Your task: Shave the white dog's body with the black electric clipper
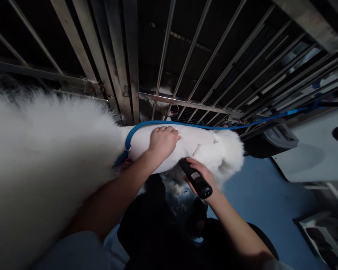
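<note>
Right hand (207, 175) closed around the black clipper (195, 178), and I've got its head up against the near flank of the white dog (186, 138), right where short coat meets long! Look at that middle stretch: smooth, close-cropped, pale from the blue lead (130, 137) along most of the back, so I'd call the trunk largely done. The long work, as I judge it, sits at both ends: a rough, stepped edge just beyond the clipper, then the full fluff (232, 150) at the far right, and a huge thick coat (39, 150) filling my left side, uncropped as far as I can see. Left hand (163, 141) is back-up on the bare back, fingers bent; whether they press or pinch, I can't tell from up here. So the dog lies directly under my left palm, stretched lengthwise beside the metal bars (191, 48), while the clipper sits lower and to the right, its butt end angled back toward me. Loose white tufts (176, 187) below, over the blue floor (248, 187)!
</note>
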Demonstrator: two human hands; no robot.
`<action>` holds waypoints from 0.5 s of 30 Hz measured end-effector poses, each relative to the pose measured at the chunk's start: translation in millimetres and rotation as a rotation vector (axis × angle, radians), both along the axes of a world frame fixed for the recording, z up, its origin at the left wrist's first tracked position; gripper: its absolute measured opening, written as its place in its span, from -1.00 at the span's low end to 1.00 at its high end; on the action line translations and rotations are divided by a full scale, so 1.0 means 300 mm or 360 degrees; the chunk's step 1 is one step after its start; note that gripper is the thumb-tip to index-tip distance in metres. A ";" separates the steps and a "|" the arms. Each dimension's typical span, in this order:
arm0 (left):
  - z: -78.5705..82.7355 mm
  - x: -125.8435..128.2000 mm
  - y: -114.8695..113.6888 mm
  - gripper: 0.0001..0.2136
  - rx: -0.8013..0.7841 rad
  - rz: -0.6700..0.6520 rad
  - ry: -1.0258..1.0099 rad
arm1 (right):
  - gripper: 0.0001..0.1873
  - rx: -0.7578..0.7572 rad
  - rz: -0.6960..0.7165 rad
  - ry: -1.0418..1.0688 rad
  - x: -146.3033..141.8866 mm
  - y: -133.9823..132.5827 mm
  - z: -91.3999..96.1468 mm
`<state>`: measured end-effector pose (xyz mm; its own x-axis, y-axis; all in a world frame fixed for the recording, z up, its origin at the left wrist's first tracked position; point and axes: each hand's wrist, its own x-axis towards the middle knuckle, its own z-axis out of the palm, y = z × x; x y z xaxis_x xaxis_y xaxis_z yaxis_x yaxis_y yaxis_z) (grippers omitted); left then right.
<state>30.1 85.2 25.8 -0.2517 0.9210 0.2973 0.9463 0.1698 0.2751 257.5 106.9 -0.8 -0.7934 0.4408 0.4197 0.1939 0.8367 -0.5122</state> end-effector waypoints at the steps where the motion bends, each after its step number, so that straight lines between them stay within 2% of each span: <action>1: -0.002 0.002 0.001 -0.79 0.0008 -0.0012 -0.0007 | -0.50 0.0042 0.0013 -0.0020 0.012 -0.007 -0.009; 4: -0.008 0.008 0.003 -0.80 0.0047 -0.0027 -0.0028 | -0.55 0.0060 0.0032 -0.0021 0.034 -0.031 -0.016; 9: -0.006 0.002 -0.002 -0.80 0.0052 -0.0003 -0.0047 | -0.62 0.0090 0.0103 -0.0077 -0.007 -0.057 -0.007; 12: -0.008 -0.003 -0.005 -0.80 0.0056 -0.0005 -0.0062 | -0.59 0.0161 0.0001 -0.0158 -0.009 -0.081 -0.023; 15: -0.011 -0.003 -0.004 -0.81 0.0086 -0.0017 -0.0068 | -0.54 0.0100 -0.0108 -0.0159 0.010 -0.119 -0.039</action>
